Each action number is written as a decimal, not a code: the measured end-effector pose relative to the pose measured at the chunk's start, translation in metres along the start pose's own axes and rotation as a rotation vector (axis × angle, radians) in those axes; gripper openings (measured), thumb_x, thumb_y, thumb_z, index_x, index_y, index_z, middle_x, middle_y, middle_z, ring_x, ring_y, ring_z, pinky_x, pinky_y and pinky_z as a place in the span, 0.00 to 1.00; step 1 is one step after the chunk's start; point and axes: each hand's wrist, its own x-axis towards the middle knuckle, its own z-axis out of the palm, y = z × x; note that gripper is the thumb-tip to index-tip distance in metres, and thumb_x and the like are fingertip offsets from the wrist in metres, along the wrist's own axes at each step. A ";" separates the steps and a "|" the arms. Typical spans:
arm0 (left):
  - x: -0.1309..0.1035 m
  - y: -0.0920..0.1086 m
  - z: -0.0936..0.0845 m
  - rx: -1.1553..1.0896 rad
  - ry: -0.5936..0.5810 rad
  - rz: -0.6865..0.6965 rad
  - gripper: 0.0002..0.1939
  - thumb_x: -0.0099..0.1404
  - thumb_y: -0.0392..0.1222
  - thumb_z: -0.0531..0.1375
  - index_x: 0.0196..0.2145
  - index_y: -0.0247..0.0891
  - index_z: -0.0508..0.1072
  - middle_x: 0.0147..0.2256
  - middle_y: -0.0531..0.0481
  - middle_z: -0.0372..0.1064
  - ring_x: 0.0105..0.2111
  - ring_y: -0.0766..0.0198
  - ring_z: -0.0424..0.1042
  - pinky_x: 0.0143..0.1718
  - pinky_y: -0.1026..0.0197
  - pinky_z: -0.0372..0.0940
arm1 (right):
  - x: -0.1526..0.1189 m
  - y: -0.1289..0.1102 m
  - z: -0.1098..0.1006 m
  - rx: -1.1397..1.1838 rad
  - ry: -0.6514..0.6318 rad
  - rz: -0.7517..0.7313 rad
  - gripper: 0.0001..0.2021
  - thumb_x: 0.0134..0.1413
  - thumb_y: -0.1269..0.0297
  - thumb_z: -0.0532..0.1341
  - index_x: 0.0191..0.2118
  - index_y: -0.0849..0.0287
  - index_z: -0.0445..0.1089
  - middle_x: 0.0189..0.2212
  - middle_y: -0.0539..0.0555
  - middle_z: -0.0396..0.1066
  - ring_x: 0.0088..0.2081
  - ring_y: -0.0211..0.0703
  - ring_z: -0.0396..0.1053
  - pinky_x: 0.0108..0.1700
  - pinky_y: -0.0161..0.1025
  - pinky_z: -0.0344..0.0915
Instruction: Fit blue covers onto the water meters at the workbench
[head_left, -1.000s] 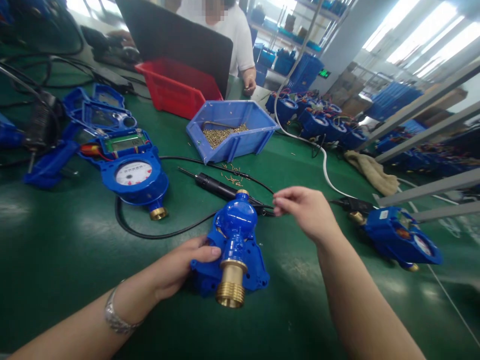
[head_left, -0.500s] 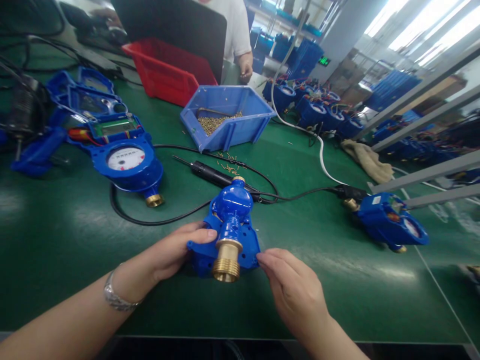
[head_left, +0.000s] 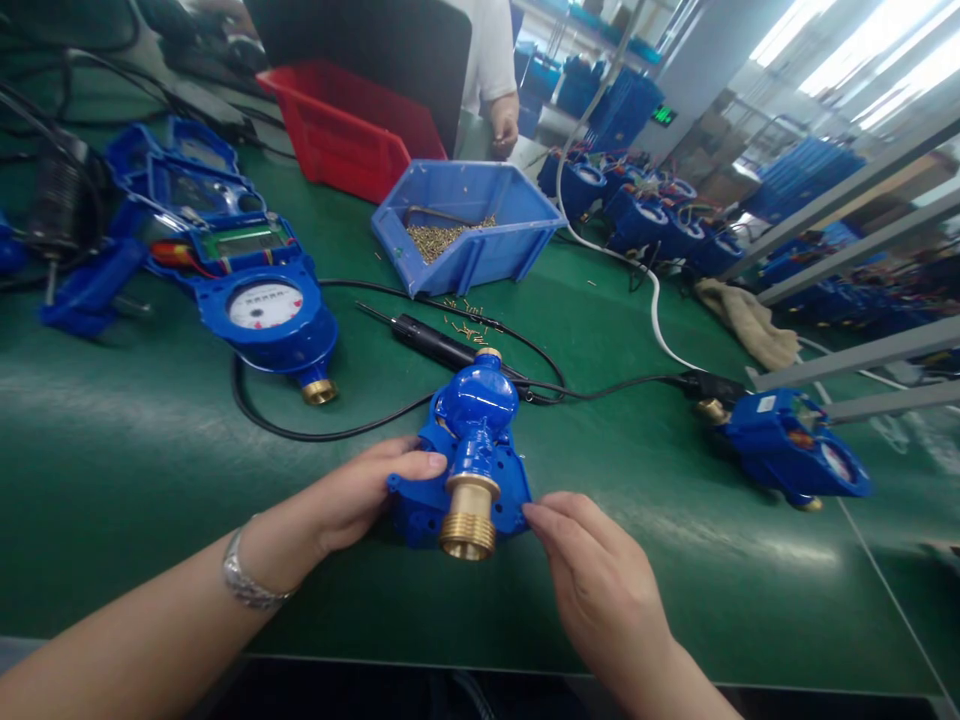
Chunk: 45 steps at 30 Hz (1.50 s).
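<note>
A blue meter body [head_left: 480, 410] with a threaded brass end faces me, its underside up, with a blue plastic housing around it. My left hand [head_left: 375, 487] grips the housing's left side, thumb on top. At the right corner, the pinched fingertips of my right hand [head_left: 596, 560] hold the housing's edge. Just beyond the meter lies a black electric screwdriver [head_left: 435, 343] with its cable. Small brass screws [head_left: 469, 325] are scattered behind it. To the left rests another blue meter [head_left: 266, 310] with a white dial and an open cover.
A blue bin [head_left: 502, 240] of screws stands beyond the screwdriver, beside a red bin [head_left: 337, 135]. On the right are a third meter [head_left: 787, 440], a cloth [head_left: 750, 325] and metal bars. A person's hand [head_left: 505, 125] shows at the back, near many more meters.
The camera view has shifted slightly, so the table's objects appear a little further right and higher. Both hands keep their hold on the meter and its housing.
</note>
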 end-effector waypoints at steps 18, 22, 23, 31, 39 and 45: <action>0.001 0.002 0.000 -0.007 0.010 -0.010 0.23 0.50 0.46 0.66 0.42 0.31 0.73 0.41 0.41 0.74 0.37 0.56 0.74 0.43 0.57 0.65 | 0.002 0.001 -0.024 -0.090 0.048 0.059 0.12 0.55 0.80 0.55 0.43 0.65 0.68 0.32 0.55 0.74 0.34 0.37 0.73 0.38 0.33 0.71; 0.000 -0.001 0.005 -0.035 0.042 0.014 0.20 0.51 0.45 0.65 0.41 0.31 0.73 0.39 0.42 0.75 0.36 0.56 0.74 0.42 0.57 0.65 | -0.004 -0.002 -0.025 0.228 0.253 0.426 0.08 0.56 0.74 0.58 0.38 0.56 0.71 0.28 0.48 0.73 0.29 0.33 0.72 0.34 0.28 0.72; 0.001 -0.002 0.007 -0.042 0.060 0.021 0.19 0.52 0.44 0.65 0.41 0.31 0.73 0.38 0.42 0.75 0.36 0.56 0.74 0.42 0.57 0.65 | -0.006 -0.005 -0.024 0.326 0.302 0.505 0.06 0.55 0.73 0.59 0.36 0.56 0.71 0.27 0.48 0.73 0.28 0.34 0.72 0.33 0.29 0.72; 0.000 -0.015 0.029 -0.072 0.185 0.099 0.20 0.53 0.44 0.64 0.42 0.31 0.71 0.39 0.44 0.75 0.37 0.59 0.72 0.40 0.60 0.64 | -0.014 -0.034 0.006 0.582 0.330 0.464 0.07 0.52 0.77 0.59 0.33 0.58 0.69 0.30 0.51 0.72 0.31 0.37 0.72 0.32 0.34 0.72; 0.005 -0.024 0.049 -0.123 0.276 0.131 0.18 0.53 0.43 0.63 0.41 0.33 0.70 0.35 0.48 0.74 0.32 0.63 0.71 0.36 0.62 0.63 | -0.021 -0.049 0.030 0.150 0.428 0.121 0.14 0.48 0.83 0.58 0.39 0.60 0.68 0.27 0.50 0.62 0.31 0.37 0.63 0.34 0.38 0.65; 0.007 -0.026 0.056 -0.138 0.285 0.168 0.17 0.54 0.42 0.63 0.41 0.33 0.71 0.36 0.48 0.74 0.34 0.63 0.71 0.37 0.62 0.63 | -0.016 -0.042 0.023 -0.398 0.444 0.068 0.08 0.48 0.73 0.64 0.33 0.51 0.70 0.36 0.54 0.61 0.43 0.49 0.60 0.54 0.55 0.51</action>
